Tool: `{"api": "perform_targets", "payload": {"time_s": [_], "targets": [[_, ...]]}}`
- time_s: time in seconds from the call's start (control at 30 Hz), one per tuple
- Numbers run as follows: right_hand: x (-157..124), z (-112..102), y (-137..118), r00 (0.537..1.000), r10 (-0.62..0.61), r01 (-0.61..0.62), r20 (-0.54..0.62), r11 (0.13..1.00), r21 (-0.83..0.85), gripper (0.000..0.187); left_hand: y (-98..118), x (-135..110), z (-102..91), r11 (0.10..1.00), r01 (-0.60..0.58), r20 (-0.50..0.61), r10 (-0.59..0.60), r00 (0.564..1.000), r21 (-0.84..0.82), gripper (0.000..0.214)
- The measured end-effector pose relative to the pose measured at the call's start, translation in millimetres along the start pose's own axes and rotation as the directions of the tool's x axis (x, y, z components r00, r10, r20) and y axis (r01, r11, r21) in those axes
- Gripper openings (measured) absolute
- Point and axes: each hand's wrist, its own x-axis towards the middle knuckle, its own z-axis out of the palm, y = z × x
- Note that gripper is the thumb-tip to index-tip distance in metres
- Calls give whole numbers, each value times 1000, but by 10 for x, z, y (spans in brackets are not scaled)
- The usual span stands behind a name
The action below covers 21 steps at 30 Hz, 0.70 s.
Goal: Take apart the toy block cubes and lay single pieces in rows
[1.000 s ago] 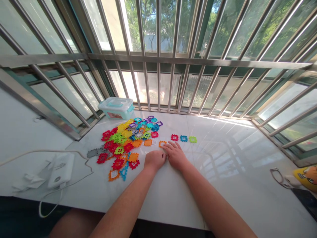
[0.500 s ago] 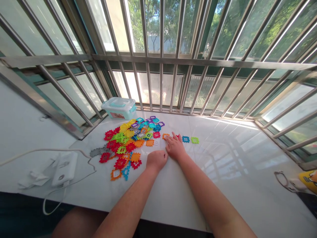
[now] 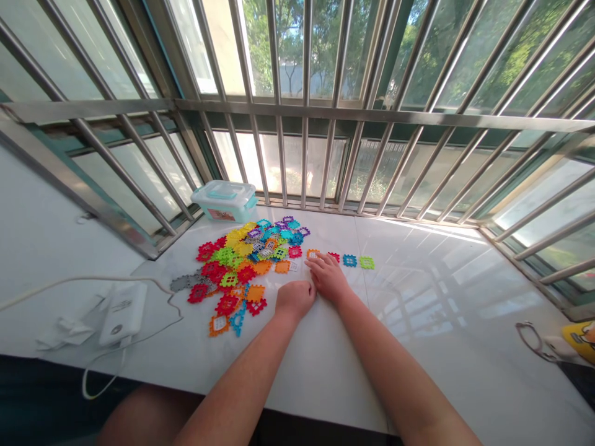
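Observation:
My left hand rests on the white tabletop as a closed fist, with no piece showing in it. Touching or nearly touching it, my right hand lies low with its fingers stretched out. Its fingertips are at the near edge of an orange square frame piece, partly covering it. In line to the right come a red piece, partly hidden by the hand, a blue window-shaped piece and a light green one. Left of them a large heap of notched plastic building pieces spreads out in many colours.
A clear lidded box stands behind the heap by the metal window bars. To the left lie a white power bank, its cable and crumpled tissue. A yellow object with a metal ring is far right.
My right hand has drawn back slightly towards me, its fingers closer together, and more of the orange piece shows. The left fist has stayed in place. The view has shifted slightly.

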Motion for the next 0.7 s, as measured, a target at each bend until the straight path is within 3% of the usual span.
{"api": "perform_targets", "payload": {"time_s": [0.13,0.4,0.57,0.7], "targets": [[5,9,21,996,-82,81,24,997,11,49,-19,6,11,1000,-11,3,11,1000,-18,47],[11,-43,-66,998,-57,57,7,998,39,36,-27,19,9,1000,-6,16,6,1000,-18,47],[349,-235,-282,998,-30,29,47,999,18,31,-39,17,20,999,-30,-2,30,1000,-17,44],[702,-259,-558,979,2,17,204,995,-93,31,-66,32,58,1000,-17,-23,18,1000,6,37]]}}
